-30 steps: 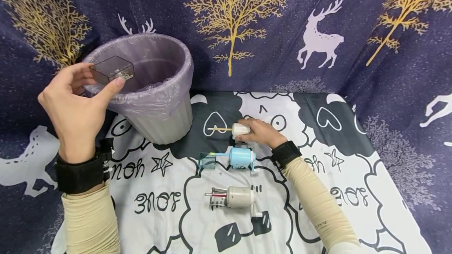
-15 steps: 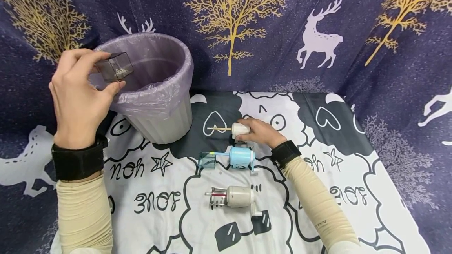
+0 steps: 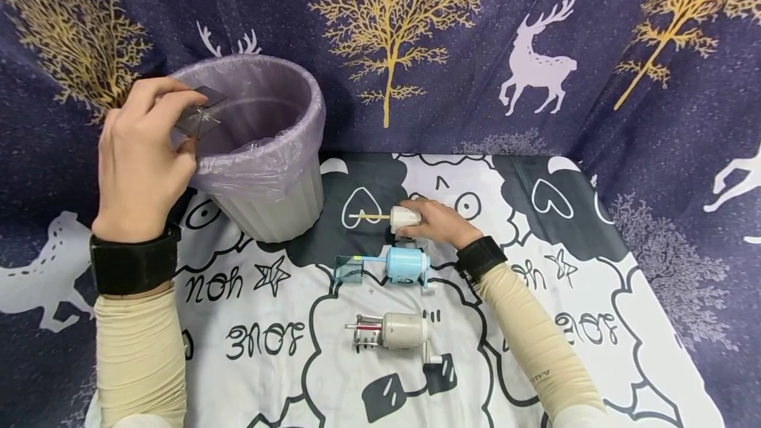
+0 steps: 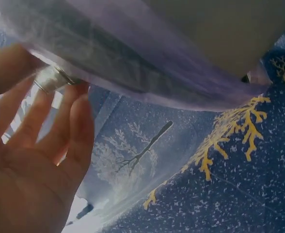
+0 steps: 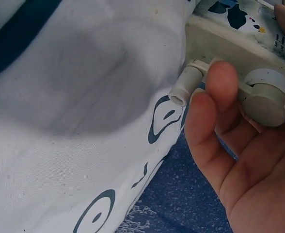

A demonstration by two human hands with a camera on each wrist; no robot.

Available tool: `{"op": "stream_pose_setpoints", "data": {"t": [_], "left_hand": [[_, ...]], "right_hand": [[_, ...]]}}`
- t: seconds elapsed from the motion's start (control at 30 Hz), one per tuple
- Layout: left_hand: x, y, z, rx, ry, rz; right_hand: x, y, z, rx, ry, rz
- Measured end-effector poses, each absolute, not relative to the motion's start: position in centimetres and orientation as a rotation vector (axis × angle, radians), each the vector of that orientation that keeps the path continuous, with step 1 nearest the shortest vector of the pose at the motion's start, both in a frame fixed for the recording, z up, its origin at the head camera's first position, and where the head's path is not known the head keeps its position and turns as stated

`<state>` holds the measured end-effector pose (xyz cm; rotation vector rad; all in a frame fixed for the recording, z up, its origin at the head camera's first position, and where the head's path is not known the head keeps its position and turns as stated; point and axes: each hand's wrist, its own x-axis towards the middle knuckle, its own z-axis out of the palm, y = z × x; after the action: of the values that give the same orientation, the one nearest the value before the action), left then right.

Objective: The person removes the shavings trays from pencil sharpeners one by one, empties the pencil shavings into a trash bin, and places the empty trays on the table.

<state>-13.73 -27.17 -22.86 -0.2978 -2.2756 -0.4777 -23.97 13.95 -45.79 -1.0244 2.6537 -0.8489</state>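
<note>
My left hand (image 3: pixel 145 157) pinches a small smoky see-through box, the shavings drawer of a pencil sharpener (image 3: pixel 199 121), tipped over the near left rim of a trash bin (image 3: pixel 267 216). A little pale matter clings inside the drawer. In the left wrist view, the drawer (image 4: pixel 55 78) shows at the fingertips beside the bin's liner. My right hand (image 3: pixel 436 222) grips a white crank pencil sharpener (image 3: pixel 404 218) on the table, with a thin yellow stick jutting from its left side. Its crank handle (image 5: pixel 186 87) lies at the fingers in the right wrist view.
A purple plastic liner (image 3: pixel 250 174) covers the bin's rim. In front of the right hand sit a blue crank sharpener (image 3: pixel 405 264) with a teal clear drawer (image 3: pixel 349 269), and a grey one (image 3: pixel 404 331) with a metal front. A patterned cloth (image 3: pixel 267 375) covers the table; a dark curtain hangs behind.
My left hand has moved right toward the bin's opening and turned the drawer further over, so less pale matter shows in it. My right hand stays on the white sharpener.
</note>
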Motion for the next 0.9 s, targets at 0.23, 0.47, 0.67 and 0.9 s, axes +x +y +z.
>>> {"op": "stream_pose_setpoints", "data": {"t": [0.23,0.47,0.67,0.9], "left_hand": [[-14.01,-27.15,-22.83,-0.450,-2.262,-0.238],[-13.86,-27.11,-22.88,-0.499,-2.231,-0.199],[-13.78,-26.95,-22.79,-0.524,-2.226,-0.144],[-13.63,-26.74,-22.80,-0.552,-2.229,-0.103]], "right_hand": [[-23.97,14.09,-45.92,-1.026,2.646,-0.860],[-24.03,14.14,-45.96,-1.020,2.631,-0.877],[-24.08,14.08,-45.98,-1.004,2.626,-0.865],[-24.06,14.10,-46.06,-1.003,2.638,-0.852]]}}
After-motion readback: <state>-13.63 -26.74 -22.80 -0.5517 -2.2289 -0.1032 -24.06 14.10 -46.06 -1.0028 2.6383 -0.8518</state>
